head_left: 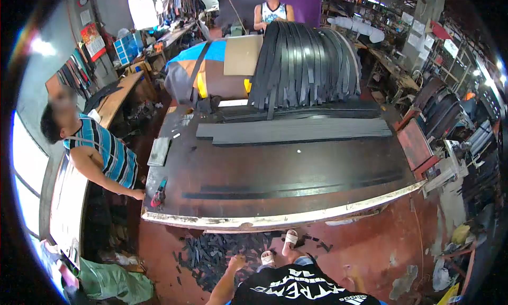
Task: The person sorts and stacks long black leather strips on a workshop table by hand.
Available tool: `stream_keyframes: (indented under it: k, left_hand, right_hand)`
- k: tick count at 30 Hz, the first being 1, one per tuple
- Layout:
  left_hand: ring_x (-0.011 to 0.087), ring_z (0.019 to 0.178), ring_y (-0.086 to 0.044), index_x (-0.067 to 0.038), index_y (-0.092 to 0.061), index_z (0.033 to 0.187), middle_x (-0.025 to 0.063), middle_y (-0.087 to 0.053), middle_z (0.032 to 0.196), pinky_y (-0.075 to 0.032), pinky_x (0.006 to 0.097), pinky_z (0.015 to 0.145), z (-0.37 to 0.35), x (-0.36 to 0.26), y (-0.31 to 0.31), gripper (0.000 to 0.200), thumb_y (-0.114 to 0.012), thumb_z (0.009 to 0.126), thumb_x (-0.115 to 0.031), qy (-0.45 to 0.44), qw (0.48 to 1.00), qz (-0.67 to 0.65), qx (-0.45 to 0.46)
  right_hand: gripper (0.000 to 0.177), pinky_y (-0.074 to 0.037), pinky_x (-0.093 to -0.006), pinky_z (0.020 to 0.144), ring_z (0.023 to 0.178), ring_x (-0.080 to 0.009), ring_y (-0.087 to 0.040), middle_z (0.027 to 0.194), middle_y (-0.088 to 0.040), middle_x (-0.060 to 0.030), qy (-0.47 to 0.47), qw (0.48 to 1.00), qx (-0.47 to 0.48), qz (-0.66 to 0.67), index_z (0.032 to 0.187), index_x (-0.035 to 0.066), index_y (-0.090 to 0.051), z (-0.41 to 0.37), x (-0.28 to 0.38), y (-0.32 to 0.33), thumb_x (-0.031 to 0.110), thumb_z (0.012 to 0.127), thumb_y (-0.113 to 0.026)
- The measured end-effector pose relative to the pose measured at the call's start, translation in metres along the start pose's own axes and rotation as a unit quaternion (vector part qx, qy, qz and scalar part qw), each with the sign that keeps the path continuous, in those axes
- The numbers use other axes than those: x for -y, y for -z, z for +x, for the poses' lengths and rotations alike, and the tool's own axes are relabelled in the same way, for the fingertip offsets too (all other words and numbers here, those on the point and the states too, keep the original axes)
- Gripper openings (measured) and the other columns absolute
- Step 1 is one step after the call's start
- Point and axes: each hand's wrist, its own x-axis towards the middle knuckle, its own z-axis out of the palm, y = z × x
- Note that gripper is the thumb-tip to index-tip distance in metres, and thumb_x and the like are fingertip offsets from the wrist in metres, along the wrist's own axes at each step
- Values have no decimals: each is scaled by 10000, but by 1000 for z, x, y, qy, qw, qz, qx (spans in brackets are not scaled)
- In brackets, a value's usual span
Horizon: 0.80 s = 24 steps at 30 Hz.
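Note:
My left hand (236,262) hangs low in front of my body, above dark scraps on the floor. Its fingers look curled, and whatever may be inside them is hidden. On the other side, my right hand (353,276) hangs over bare red floor with its fingers loosely apart and nothing visible in it. Both hands are apart from the dark work table (275,173). Long grey-black strips (301,130) lie stacked across the table. Thin dark strips (291,189) run along its near side. A cutting tool with red and teal handles (159,194) rests at the left corner.
A co-worker in a striped top (108,151) stands at left, one hand on the table corner. Another person (273,11) stands behind a large roll draped with black strips (304,64). Dark scraps (211,257) litter the floor. A red metal stand (417,146) adjoins the table's right side.

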Motion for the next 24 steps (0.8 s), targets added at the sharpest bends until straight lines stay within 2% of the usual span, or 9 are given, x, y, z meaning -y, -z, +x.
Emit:
stream_keyframes:
  k: [1, 2, 4, 11, 13, 17, 21, 22, 24]
  left_hand:
    - [403, 916, -701, -128, -710, 1079, 125, -740, 1009, -577, 474, 777, 7, -5, 21, 282, -584, 880, -284, 26, 998, -27, -49]
    - [387, 1038, -665, -174, -707, 1149, 176, -686, 1148, -554, 486, 858, 17, -17, 40, 321, -535, 926, -327, 210, 954, -215, -18]
    - [398, 1025, -665, -166, -704, 1147, 184, -691, 1123, -551, 487, 861, 37, -32, 75, 331, -544, 919, -345, 193, 958, -207, -43]
    - [416, 800, -674, -104, -722, 883, 193, -694, 870, -544, 499, 704, 67, -128, 249, 239, -608, 920, -310, 52, 937, -200, -282]
    - [394, 791, -665, -55, -690, 833, 181, -679, 813, -534, 478, 694, 76, -134, 278, 187, -656, 884, -232, 57, 894, -203, -395]
    - [339, 1045, -583, -88, -661, 1099, 123, -644, 1070, -448, 481, 928, 102, -115, 320, 312, -724, 806, -176, 92, 826, -38, -555]
    - [391, 1319, -413, -75, -534, 1318, 202, -445, 1415, -244, 594, 1111, 141, -92, 290, 627, -741, 779, -317, 175, 812, -2, -557]
    - [437, 1356, -376, -81, -460, 1417, 236, -403, 1488, -299, 585, 1110, 134, -113, 304, 629, -677, 901, -368, 205, 839, 11, -504]
    - [397, 1407, -322, -109, -407, 1456, 210, -365, 1508, -265, 616, 1124, 138, -110, 297, 695, -703, 874, -345, 210, 833, 54, -509]
  right_hand:
    - [233, -482, -347, 589, 691, -106, -610, 848, -725, -146, -8, 1000, 29, 0, 1016, 19, -714, 1, 8, -3, 200, 881, -656]
    - [233, -482, -347, 589, 691, -106, -610, 848, -725, -146, -5, 1000, 28, 5, 1016, 19, -714, 6, 8, -7, 200, 881, -656]
    - [180, -506, -379, 645, 726, -177, -641, 865, -706, -152, 118, 992, 30, 17, 958, 33, -722, 22, 12, -8, 174, 860, -668]
    - [225, -514, -493, 786, 983, -380, -641, 987, -677, -249, 211, 972, -103, 3, 976, 13, -712, 76, 131, 45, 205, 869, -663]
    - [188, -500, -466, 828, 980, -401, -621, 995, -670, -222, 336, 888, -311, -35, 941, 8, -694, 104, 170, 64, 171, 848, -681]
    - [334, -402, -515, 1034, 1184, -438, -510, 1306, -546, -242, 373, 857, -356, -4, 1154, 23, -632, 166, 234, 104, 183, 865, -681]
    - [474, -208, -622, 1157, 1354, -482, -364, 1524, -347, -267, 366, 858, -353, -74, 1302, 35, -575, 222, 273, 111, 287, 904, -629]
    - [487, -198, -629, 1156, 1359, -494, -348, 1532, -344, -259, 369, 859, -343, -90, 1333, 30, -555, 233, 274, 107, 310, 934, -575]
    - [535, -162, -636, 1166, 1409, -479, -291, 1570, -315, -211, 354, 874, -304, -133, 1418, 87, -501, 246, 275, 100, 396, 981, -505]
